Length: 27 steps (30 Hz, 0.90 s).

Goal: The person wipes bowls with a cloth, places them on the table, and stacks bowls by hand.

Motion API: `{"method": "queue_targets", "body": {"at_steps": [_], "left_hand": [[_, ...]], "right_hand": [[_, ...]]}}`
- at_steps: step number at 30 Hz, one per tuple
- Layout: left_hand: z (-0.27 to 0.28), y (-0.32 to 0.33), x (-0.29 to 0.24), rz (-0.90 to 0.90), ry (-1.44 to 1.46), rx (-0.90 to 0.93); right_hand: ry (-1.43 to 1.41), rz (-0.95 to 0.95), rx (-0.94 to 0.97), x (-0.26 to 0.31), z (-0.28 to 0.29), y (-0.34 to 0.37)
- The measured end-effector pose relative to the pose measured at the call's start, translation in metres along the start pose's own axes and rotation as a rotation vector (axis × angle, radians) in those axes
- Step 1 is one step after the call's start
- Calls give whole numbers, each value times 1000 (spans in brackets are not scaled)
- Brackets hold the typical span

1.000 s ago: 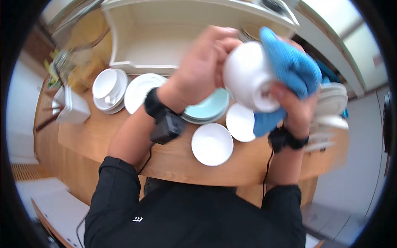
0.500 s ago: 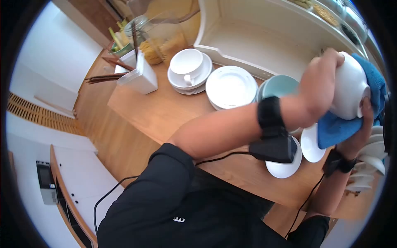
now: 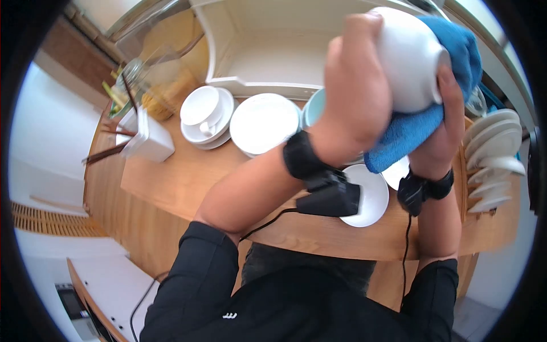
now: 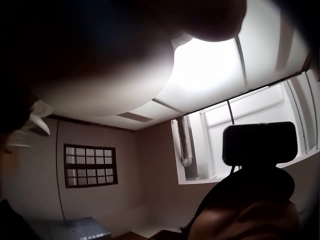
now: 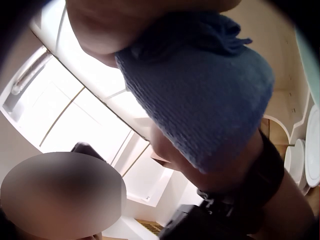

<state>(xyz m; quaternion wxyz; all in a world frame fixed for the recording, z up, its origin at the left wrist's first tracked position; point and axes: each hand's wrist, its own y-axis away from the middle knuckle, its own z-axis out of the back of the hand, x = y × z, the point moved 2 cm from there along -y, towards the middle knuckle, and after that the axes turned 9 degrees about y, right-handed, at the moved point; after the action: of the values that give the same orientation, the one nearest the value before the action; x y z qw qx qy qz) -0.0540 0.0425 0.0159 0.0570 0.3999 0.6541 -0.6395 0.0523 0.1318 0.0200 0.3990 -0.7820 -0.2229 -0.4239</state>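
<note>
Gripping a raised white bowl (image 3: 407,62), the left hand (image 3: 359,85) is curled at its rim side; the right hand (image 3: 444,128) holds a blue cloth (image 3: 407,139) against it. Its foot faces more sideways than a second ago: wiping likely continues. Beyond, white plates (image 3: 265,122) sit on the table (image 3: 171,188).

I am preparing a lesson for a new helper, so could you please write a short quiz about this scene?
1. True or false: the white cup rests on stacked dishes.
2. Choose: the cloth against the raised bowl is A) red, B) blue, C) yellow.
3. Fill in: the person's ___ hand is nearer the racked plates.

Key: 1. True. 2. B. 3. Right hand.
</note>
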Motion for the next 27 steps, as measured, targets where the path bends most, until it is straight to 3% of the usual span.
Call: {"method": "queue_targets", "body": {"at_steps": [1,2,4,5,6,8,9,10,12,14,16,17,20,21,23,24,25,26,27], "left_hand": [[4,-7,-8,386,339,42],[15,-20,-15,398,363,80],[19,-37,-19,1131,1277,593],[17,-39,-21,1148,1211,564],[12,-35,-25,1159,1211,585],[7,-27,-31,942,1113,354],[1,-21,-31,856,873,145],[-6,-13,-30,860,886,151],[-8,2,-26,741,1004,-147],[-8,12,-38,715,1035,-184],[-8,15,-41,505,861,-264],[-5,10,-41,493,881,-266],[8,-16,-49,930,1230,257],[6,-20,-43,1000,1169,229],[-4,-11,-38,917,1030,136],[-10,-6,-33,848,884,58],[-11,4,-35,653,770,76],[-16,16,-39,654,783,66],[-20,25,-49,567,714,42]], "right_hand": [[18,-18,-12,4,13,-7],[98,-55,40,15,22,-11],[214,-93,248,28,31,-10],[341,-18,141,28,33,-5],[317,51,163,24,26,-5],[258,169,112,17,16,-4],[245,180,75,9,25,-2],[219,199,60,4,23,-3],[140,317,-66,-2,-6,5],[-245,64,-65,-10,-20,9],[-386,-115,43,-9,-16,4],[-370,-104,53,-5,-10,-2],[-212,-65,168,11,10,-14],[-120,9,175,16,15,-15],[-5,143,126,14,11,-12],[-62,114,37,3,7,-5],[-191,-27,-15,-3,-3,3],[-319,-166,-76,-7,-9,11],[-304,-166,-75,-11,-5,15]]}}
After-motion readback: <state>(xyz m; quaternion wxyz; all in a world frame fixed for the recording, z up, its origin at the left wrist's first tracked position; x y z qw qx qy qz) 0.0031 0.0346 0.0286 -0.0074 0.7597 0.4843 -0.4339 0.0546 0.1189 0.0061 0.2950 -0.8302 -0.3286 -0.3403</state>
